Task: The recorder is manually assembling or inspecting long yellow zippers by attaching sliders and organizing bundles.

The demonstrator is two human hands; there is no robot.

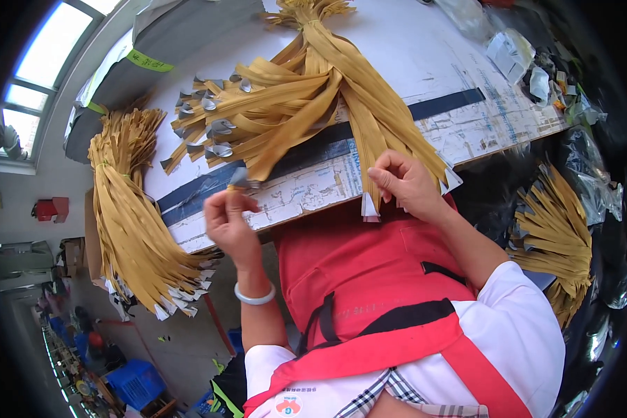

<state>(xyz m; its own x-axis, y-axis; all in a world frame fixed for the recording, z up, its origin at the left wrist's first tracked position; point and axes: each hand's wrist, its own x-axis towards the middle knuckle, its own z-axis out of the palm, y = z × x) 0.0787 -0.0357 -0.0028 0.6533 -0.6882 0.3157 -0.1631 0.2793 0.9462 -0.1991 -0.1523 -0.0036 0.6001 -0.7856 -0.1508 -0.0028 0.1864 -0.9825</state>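
A tied bundle of mustard-yellow zipper tapes [306, 90] fans out over a white worktable [425, 49]. My left hand [226, 219] pinches the end of one yellow tape at the table's front edge, where a small grey metal piece [238, 177] sits. My right hand [404, 184] pinches another yellow tape [369, 153] from the right part of the fan, near its white-tipped end [369, 207]. Many tapes on the left carry grey metal sliders [219, 129]. A pale bangle [254, 297] circles my left wrist.
A second yellow tape bundle [129, 223] hangs over the table's left edge. More yellow tapes [557, 237] hang at the right. Clear plastic bags [515, 52] lie at the table's far right. A dark strip [446, 103] crosses the tabletop. Blue crates [136, 380] stand on the floor.
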